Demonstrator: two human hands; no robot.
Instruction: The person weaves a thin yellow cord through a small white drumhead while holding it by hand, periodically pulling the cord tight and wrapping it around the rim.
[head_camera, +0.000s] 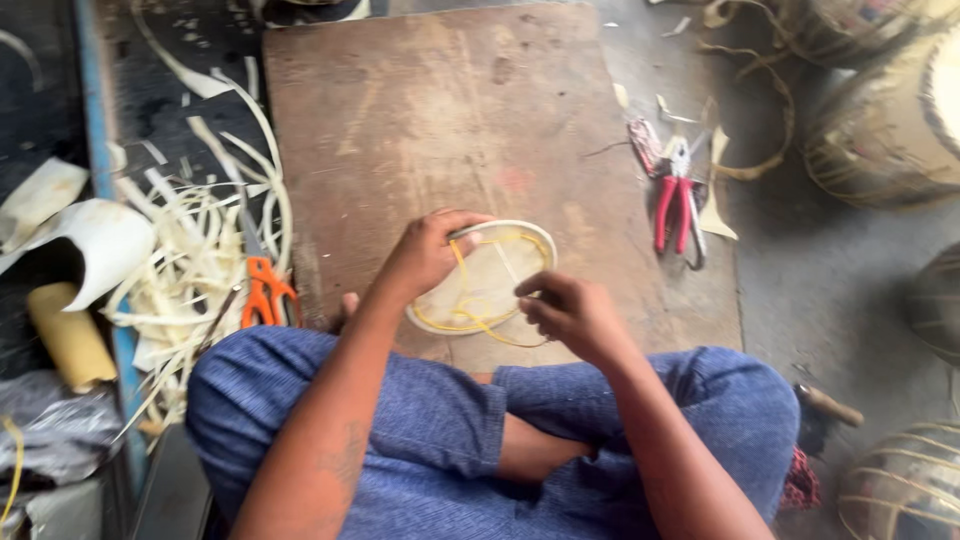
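Note:
A round pale hoop with a thin membrane (492, 285) lies on the brown wooden board (440, 120) in front of my crossed legs. My left hand (425, 252) grips the hoop's upper left rim. My right hand (570, 312) pinches a yellow cord (462, 320) at the hoop's right edge. The cord runs in loops around the inside of the rim and trails off at its lower side.
Red-handled pliers (676, 208) lie at the board's right edge. Orange-handled scissors (266, 290) rest on a heap of pale strips (190, 260) at left. Round drum-like bodies (880, 130) stand at right. A yellow roll (70, 335) lies far left.

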